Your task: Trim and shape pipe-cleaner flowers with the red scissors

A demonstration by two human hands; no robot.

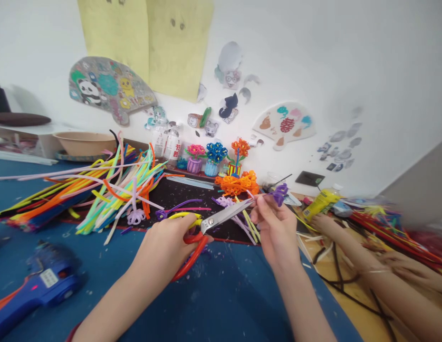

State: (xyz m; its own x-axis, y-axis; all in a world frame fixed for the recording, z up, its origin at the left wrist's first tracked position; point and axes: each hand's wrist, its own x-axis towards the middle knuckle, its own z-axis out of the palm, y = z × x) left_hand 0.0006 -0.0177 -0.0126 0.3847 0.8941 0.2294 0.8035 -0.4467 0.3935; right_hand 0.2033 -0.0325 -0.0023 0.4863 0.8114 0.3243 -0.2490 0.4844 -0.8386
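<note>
My left hand (167, 244) is closed around the red handle of a pair of scissors (226, 214). The blades point right, and their tips reach the fingertips of my right hand (278, 225). That hand pinches a small purple pipe-cleaner flower (279, 194), its head showing just above the fingers. A yellow curved piece (183, 216) shows at the top of my left hand; I cannot tell whether it belongs to the scissors. Behind the blades lie a pale lilac pipe-cleaner flower (226, 202) and orange pipe-cleaner flowers (238, 183) on a black mat (181, 223).
Bundled pipe cleaners (81, 190) spread across the left. A blue glue gun (46, 280) lies front left. Small potted pipe-cleaner flowers (211, 159) line the wall. At the right, another person's arms (367, 266) reach over a wooden table near a yellow bottle (321, 202).
</note>
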